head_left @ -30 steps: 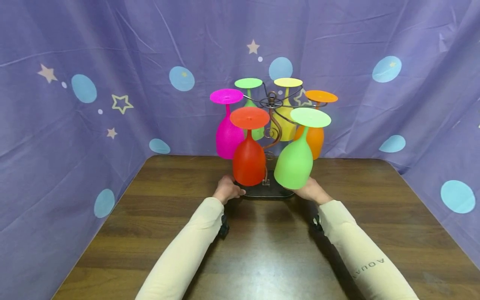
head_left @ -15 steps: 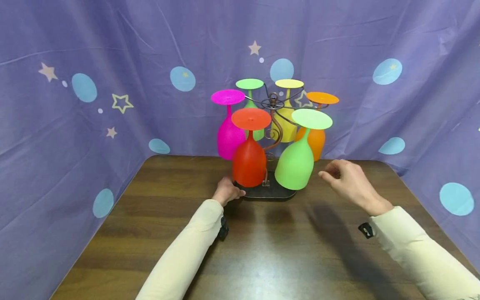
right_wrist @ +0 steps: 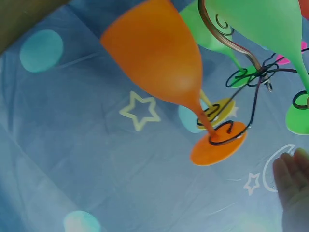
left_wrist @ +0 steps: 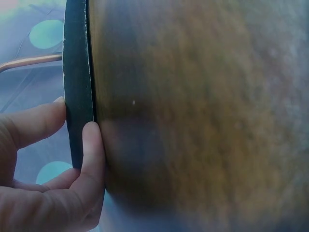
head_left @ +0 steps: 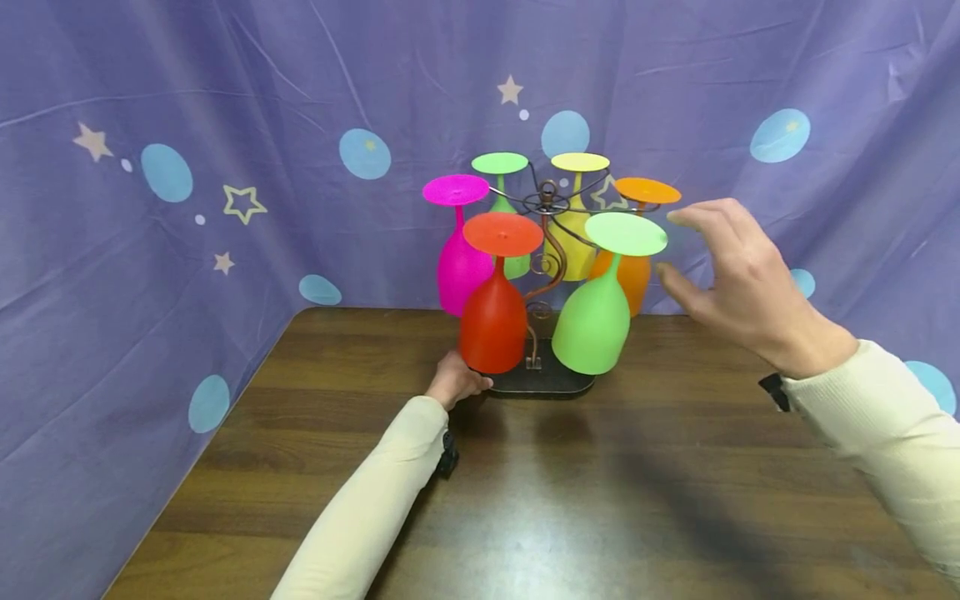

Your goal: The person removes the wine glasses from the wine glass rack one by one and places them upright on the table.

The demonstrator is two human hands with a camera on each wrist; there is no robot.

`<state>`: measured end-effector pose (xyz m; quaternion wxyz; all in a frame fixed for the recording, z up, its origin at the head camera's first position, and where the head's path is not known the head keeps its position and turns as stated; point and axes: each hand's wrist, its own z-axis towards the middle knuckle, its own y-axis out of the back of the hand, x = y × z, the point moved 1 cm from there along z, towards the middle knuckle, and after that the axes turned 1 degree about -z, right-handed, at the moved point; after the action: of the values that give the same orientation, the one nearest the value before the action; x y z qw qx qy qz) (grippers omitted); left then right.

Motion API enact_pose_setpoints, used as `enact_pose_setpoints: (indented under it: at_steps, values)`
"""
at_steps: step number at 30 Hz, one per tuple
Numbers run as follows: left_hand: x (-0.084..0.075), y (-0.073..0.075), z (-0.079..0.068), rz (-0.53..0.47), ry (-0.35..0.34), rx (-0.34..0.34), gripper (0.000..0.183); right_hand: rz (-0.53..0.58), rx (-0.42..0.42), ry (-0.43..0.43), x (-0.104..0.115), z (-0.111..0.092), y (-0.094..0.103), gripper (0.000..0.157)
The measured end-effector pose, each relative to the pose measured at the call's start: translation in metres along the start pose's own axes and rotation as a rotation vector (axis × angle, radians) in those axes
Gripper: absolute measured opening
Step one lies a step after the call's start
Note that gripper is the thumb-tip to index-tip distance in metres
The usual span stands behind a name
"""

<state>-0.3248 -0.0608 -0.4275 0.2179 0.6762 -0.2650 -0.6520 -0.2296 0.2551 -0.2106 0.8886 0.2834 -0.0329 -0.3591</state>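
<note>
Higher now, an empty right hand [head_left: 757,287] seemingly reaches toward the front green goblet [head_left: 592,325]; the left hand [head_left: 453,380] pinches the black base [head_left: 542,382]. Next move likely calls for gentle grasping.

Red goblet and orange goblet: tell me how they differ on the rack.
Position: in the head view, the red goblet hangs at the front, its bowl unobstructed; the orange goblet hangs at the right, its bowl partly hidden by a light green goblet.
Apparent size: the red goblet looks larger there, the orange goblet smaller.
Hands: the right hand is raised beside the orange goblet, not the red goblet.
Shared: both hang upside down, foot uppermost.
</note>
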Motion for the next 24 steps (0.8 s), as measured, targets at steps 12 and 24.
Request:
enact_pose_setpoints:
  at_steps: [12, 24]
  values:
    - [0.002, -0.001, 0.000, -0.099, 0.025, -0.005, 0.032, 0.023, -0.101, 0.201, 0.017, 0.021, -0.012, 0.011]
    - [0.004, -0.001, -0.002, -0.174, -0.042, 0.025, 0.032, 0.068, -0.220, 0.255, 0.034, 0.022, -0.016, 0.010]
